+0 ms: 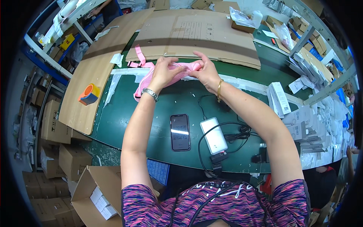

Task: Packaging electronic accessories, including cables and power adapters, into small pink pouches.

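Both my hands hold a pink mesh fabric piece [144,85] with a pink strap [140,55] and a black buckle [133,64], raised over the far part of the green table [159,109]. My left hand [165,72] pinches its middle, thumb and fingers closed on the cloth. At its right end, my right hand [208,74] grips the fabric between thumb and fingers, with the index finger raised. The folded far side of the piece is partly hidden by my hands. Nearer to me lie a dark phone [180,132] and a white power bank [214,137].
Black cables [242,133] coil beside the power bank. A flat cardboard sheet [185,34] lies along the far side. An orange tape roll [90,90] stands on the wooden board [81,81] at left. White boxes [279,101] stand at right, and an open carton [85,185] sits lower left.
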The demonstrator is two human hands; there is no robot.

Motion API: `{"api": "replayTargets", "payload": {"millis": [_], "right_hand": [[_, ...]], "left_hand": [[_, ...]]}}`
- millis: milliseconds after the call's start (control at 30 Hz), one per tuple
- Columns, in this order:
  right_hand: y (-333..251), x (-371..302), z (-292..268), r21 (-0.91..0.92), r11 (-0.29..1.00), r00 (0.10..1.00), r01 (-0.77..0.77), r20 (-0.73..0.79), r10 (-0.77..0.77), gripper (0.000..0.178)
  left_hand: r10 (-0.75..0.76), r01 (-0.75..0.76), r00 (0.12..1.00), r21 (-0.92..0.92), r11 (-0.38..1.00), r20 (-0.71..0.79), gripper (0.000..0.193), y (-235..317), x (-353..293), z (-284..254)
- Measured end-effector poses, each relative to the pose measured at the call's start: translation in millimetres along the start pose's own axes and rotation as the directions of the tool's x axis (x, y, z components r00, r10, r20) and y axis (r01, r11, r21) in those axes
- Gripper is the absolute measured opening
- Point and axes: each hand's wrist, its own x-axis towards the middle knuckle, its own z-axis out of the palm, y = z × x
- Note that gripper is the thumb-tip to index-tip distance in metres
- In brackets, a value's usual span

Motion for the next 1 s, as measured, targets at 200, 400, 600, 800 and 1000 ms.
{"api": "replayTargets", "payload": {"millis": [200,400,600,800,1000], "right_hand": [[-10,-1,9,0.072,0.989,0.990,-0.126,0.075,0.121,0.049],[-12,0,10,0.291,0.915,0.960,-0.279,0.049,0.277,0.031],[-17,-3,17,0.320,0.907,0.961,-0.275,0.078,0.264,0.028],[-16,4,23,0.154,0.970,0.982,-0.186,0.051,0.180,0.029],[-12,2,29,0.128,0.965,0.973,-0.230,0.061,0.224,0.029]], "left_hand": [[-0.051,0.098,0.984,-0.285,0.954,0.169,0.032,7,-1,-7],[0.080,-0.081,0.997,-0.213,0.974,-0.010,0.019,16,-15,-11],[0.163,-0.164,0.986,-0.078,0.983,-0.017,0.016,15,-17,-19],[0.090,-0.109,0.988,-0.147,0.983,-0.127,0.018,7,-19,-30],[-0.094,0.099,0.981,0.023,0.995,-0.170,0.016,-6,-24,-45]]}}
